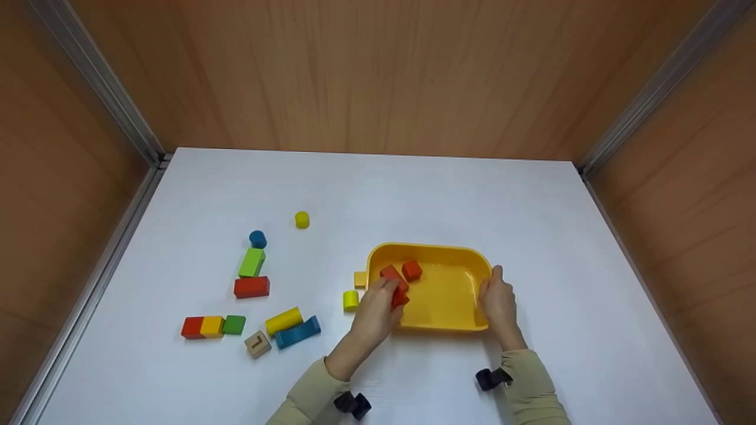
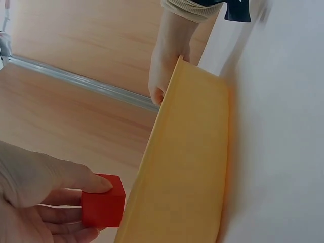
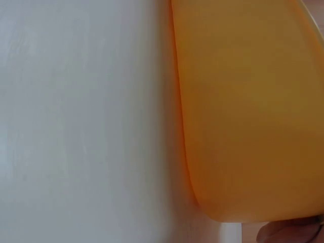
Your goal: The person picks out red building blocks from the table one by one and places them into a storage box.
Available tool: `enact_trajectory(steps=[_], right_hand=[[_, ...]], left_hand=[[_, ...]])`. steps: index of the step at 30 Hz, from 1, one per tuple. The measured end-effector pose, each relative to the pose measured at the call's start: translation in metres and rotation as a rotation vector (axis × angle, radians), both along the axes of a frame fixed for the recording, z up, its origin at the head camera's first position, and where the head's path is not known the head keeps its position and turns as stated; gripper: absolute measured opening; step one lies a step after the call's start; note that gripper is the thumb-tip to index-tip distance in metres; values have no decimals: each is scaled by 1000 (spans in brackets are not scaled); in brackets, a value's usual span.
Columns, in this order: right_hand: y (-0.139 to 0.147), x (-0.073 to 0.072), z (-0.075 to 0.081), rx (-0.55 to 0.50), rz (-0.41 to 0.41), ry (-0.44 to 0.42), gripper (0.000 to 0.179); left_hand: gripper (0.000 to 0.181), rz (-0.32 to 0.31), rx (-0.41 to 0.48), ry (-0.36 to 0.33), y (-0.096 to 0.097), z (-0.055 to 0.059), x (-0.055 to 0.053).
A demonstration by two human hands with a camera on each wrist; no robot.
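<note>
A yellow plastic bin [image 1: 449, 327] stands on the table. Over its left side my left hand [image 1: 373, 313] pinches a red block [image 2: 103, 201] between thumb and fingers, close above the rim in the left wrist view. Inside the bin, a red cube [image 1: 411, 270] and another red block [image 1: 391, 273] lie near the left wall, the latter partly behind my fingers. My right hand [image 1: 501, 298] grips the bin's right end, with the thumb at the rim. From the right wrist, mostly the bin's orange-looking outer wall [image 3: 253, 111] shows, with a bit of finger below it.
Just left of the bin are a yellow cylinder [image 1: 351, 301] and a yellow-orange block [image 1: 359, 280]. Farther left lie several coloured blocks, among them a blue curved block [image 1: 297, 332], a wooden cube [image 1: 257, 344] and a red brick [image 1: 251, 287]. Wooden panels [image 1: 378, 77] enclose the table.
</note>
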State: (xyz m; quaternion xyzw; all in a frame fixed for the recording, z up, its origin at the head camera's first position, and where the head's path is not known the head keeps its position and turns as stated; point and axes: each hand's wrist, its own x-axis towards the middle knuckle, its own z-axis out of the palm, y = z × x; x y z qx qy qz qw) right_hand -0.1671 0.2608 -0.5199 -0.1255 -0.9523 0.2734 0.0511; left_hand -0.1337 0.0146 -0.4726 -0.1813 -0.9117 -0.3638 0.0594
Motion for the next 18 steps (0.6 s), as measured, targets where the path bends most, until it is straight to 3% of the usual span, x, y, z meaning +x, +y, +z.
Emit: enact_trajectory(steps=[14,18], right_hand=[[-1,1,1,-13,1,-4,13],[-1,1,1,-13,3,-4,12]], left_hand=[[35,-53,-82,-90,18,-11,-14],[34,-65,-98,-148,23,-14,-18]])
